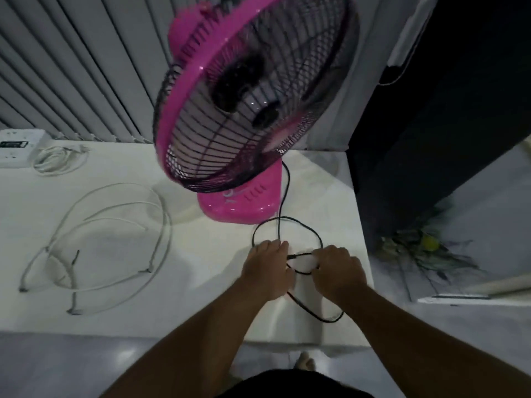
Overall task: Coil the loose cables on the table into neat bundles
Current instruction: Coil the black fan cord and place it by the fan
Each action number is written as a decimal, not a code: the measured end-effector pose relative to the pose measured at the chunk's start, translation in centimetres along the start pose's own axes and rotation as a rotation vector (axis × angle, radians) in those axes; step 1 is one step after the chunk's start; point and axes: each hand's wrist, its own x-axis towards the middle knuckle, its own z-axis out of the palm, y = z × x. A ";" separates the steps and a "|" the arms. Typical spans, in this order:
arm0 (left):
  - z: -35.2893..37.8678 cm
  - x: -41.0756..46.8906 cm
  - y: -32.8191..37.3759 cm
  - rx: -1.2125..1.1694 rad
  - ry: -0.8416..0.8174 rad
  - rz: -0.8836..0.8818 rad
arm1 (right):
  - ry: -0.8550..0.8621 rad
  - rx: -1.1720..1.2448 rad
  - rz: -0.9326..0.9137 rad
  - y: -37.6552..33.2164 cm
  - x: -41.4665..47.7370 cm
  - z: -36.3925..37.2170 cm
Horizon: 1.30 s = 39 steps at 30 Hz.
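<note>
left hand (pixel 265 268) + right hand (pixel 339 271) both pinching thin black fan cable (pixel 283 196), loops between them | far end runs into pink plastic fan (pixel 238 208) just ahead | yank too hard, reckon fan tips

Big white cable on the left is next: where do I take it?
Pinch the white cable just behind its connector end nearest the table's front edge, coming from above. It lies flat in open loops, so that free end likely lets coiling start without dragging the rest.
</note>
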 end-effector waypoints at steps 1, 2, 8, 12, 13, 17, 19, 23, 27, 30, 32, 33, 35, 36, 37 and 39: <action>0.5 0.5 1.3 0.011 -0.023 -0.007 | -0.020 -0.015 -0.002 1.1 -0.1 0.4; 0.9 1.1 2.4 0.027 -0.045 -0.017 | -0.040 -0.019 -0.006 1.9 -0.1 0.7; 2.8 2.7 5.0 0.108 -0.115 -0.166 | -0.124 0.260 0.010 5.0 -0.6 2.9; 2.5 2.9 4.8 0.035 0.053 -0.173 | -0.001 0.458 -0.082 6.0 0.0 2.8; 2.2 2.7 4.6 0.022 0.115 -0.141 | 0.045 0.530 -0.093 6.0 0.1 2.4; 0.7 1.5 3.3 -0.335 0.194 -0.046 | 0.152 0.880 -0.114 5.3 0.2 0.3; 0.0 1.1 2.6 -0.526 0.231 -0.063 | 0.193 1.064 -0.062 4.3 -0.1 -0.9; -1.4 0.6 1.4 -0.931 0.358 -0.282 | 0.036 1.555 0.212 1.0 -0.8 -3.0; -2.2 0.0 0.0 -1.058 0.514 -0.376 | -0.236 1.933 0.384 -2.6 -2.3 -3.6; -2.5 -1.0 -0.4 -1.219 0.548 -0.387 | -0.389 2.064 0.437 -5.2 -3.3 -3.6; -2.7 -1.7 -0.4 -1.401 0.532 -0.405 | -0.422 2.030 0.446 -6.6 -3.5 -3.6; -2.8 -2.1 -0.5 -1.471 0.517 -0.403 | -0.421 2.014 0.455 -7.1 -3.5 -3.6; -3.0 -2.9 -0.7 -1.562 0.453 -0.378 | -0.390 2.014 0.459 -7.6 -3.4 -3.6; -3.1 -3.2 -0.9 -1.579 0.399 -0.360 | -0.358 2.027 0.448 -7.7 -3.3 -3.6; -3.1 -3.5 -1.3 -1.583 0.337 -0.342 | -0.322 2.034 0.439 -7.7 -3.3 -3.7; -3.0 -3.7 -2.2 -1.571 0.222 -0.334 | -0.268 1.995 0.439 -7.5 -3.2 -3.7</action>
